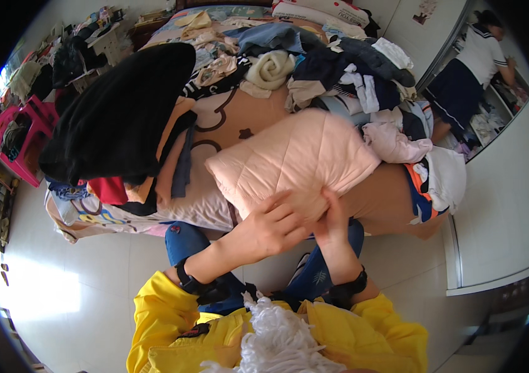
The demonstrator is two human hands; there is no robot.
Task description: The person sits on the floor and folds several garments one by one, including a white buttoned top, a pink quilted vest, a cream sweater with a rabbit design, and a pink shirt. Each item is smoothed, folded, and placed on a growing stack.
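Observation:
A pale pink quilted garment [298, 155], folded into a thick padded bundle, lies at the bed's near edge in front of me. My left hand [273, 227] is at its near edge, with bent fingers gripping the fabric. Close beside it, my right hand [331, 227] pinches the same edge between thumb and fingers, and the cloth puckers there. The fingertips are partly hidden by the hands and folds. Left of the bundle rises a large pile of black cloth [121, 112]. A crumpled light pink garment [395, 143] sits to its right.
Heaped clothes cover the far part of the bed, including a rolled cream knit [270, 69] and a blue denim piece [277, 38]. White clothing [447, 177] hangs at the right edge. A pink plastic chair [25, 140] stands left. Another person [472, 68] stands at an open wardrobe, right.

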